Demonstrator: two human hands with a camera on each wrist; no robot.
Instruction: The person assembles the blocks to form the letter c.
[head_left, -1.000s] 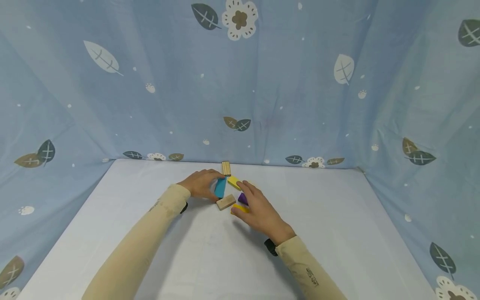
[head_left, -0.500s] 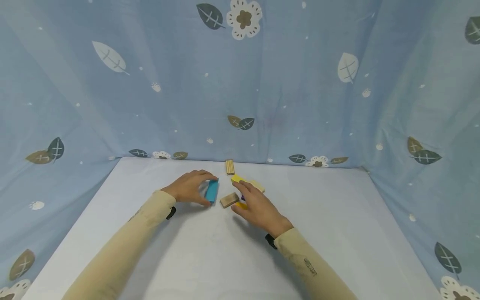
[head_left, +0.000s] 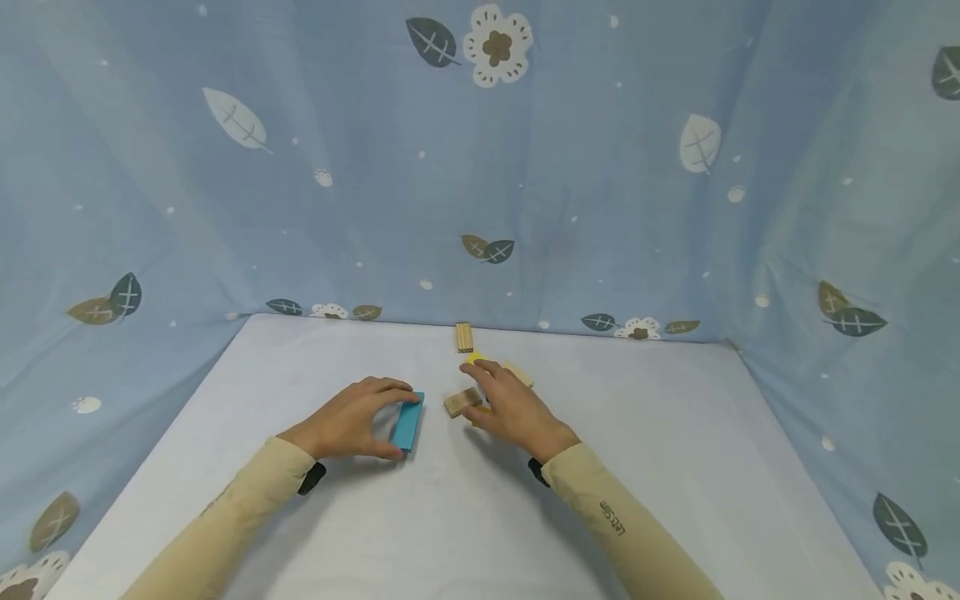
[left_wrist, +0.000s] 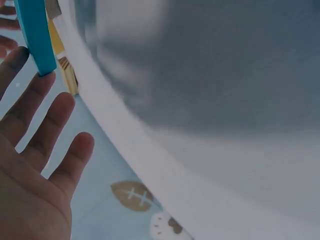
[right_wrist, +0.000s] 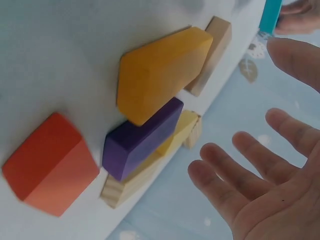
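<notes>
My left hand point(head_left: 348, 421) pinches a blue rectangular block point(head_left: 407, 422) between thumb and fingertips, left of the other blocks. The left wrist view shows the same blue block point(left_wrist: 37, 35) at the fingertips, upper left. My right hand point(head_left: 517, 408) hangs over the cluster, fingers spread and relaxed, holding nothing. In the right wrist view a yellow-orange block point(right_wrist: 162, 72), a purple block point(right_wrist: 142, 137) and a red block point(right_wrist: 52, 165) lie on the table below that hand. The head view has a plain wooden block point(head_left: 459, 403) near its thumb. In that view the hand hides the purple and red blocks.
A ridged wooden block point(head_left: 465, 337) lies near the back edge of the white table point(head_left: 637, 467). Beside the right fingertips are a yellow block point(head_left: 475, 358) and a pale block point(head_left: 521, 375). A blue patterned curtain point(head_left: 375, 208) encloses the back and sides.
My left hand has carried the blue block left and toward me, away from the cluster. The right hand stays over the blocks, with only a slight shift.
</notes>
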